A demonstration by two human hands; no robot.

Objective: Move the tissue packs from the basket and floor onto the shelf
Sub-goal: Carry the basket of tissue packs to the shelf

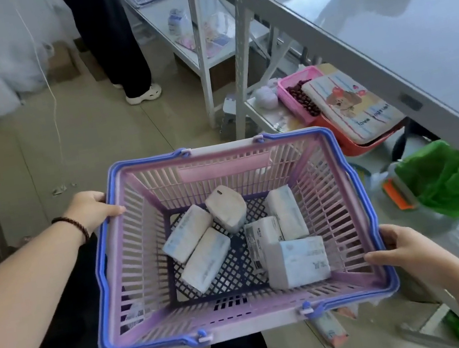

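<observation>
Pink basket (143, 250) hangs beside cluttered shelf (399, 30)

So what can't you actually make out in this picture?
Head view only:
- Print on the tissue packs in the basket: too small and blurred.
- Pack on the floor: mostly hidden beneath the basket.
- Top shelf: items cut off by the frame edge.
- Right hand fingers: behind the basket rim.
</observation>
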